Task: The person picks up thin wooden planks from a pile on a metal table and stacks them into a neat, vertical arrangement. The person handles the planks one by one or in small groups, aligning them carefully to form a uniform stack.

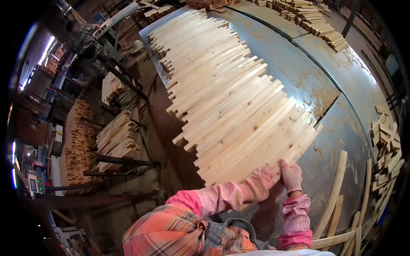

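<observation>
Pressing our two gloved hands, left hand (261, 182) and right hand (291, 176), loosely curled, on one wide row of wooden slats (230, 98); four loose strips (335, 192) lie beside.

- A broad metal work table (316, 68) with a worn, blue-grey top, patched with rust, fills the upper right.
- The floor (166, 141) on the left is dark brown and dusty.
- Dark metal racks (124, 162) stand on it, carrying stacks of cut timber (116, 138).
- A taller pile of short wood blocks (77, 145) stands just beside them.
- Daylight comes through bright openings (36, 59) at the far left edge.
- Another person (85, 42) in dark work clothes stands at a bench at the upper left.
- Loose offcuts (386, 149) heap along the table's right rim.
</observation>
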